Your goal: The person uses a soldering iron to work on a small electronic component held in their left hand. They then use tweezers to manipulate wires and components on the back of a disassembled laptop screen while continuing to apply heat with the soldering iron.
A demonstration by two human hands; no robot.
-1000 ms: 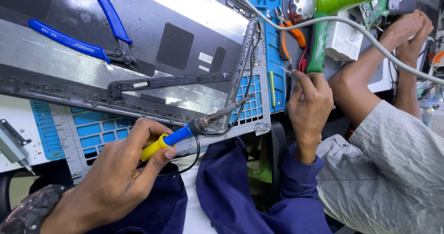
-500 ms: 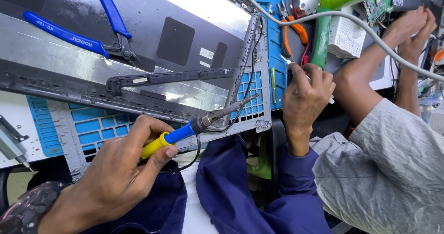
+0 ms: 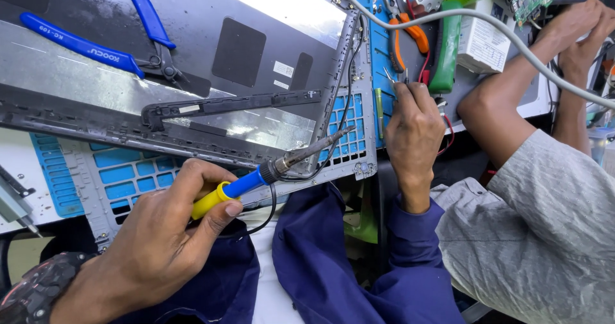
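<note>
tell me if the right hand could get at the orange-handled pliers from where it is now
Probably yes. The right hand is pinching something thin at the blue mat's edge, and the orange-handled pliers lie just beyond its fingertips with nothing between. It would have to free its fingers first; a co-worker's forearm sits close on the right.

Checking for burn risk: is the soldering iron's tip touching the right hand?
No. The soldering iron, held in the left hand, points its tip at the grey laptop frame, clear of the right hand.
</note>
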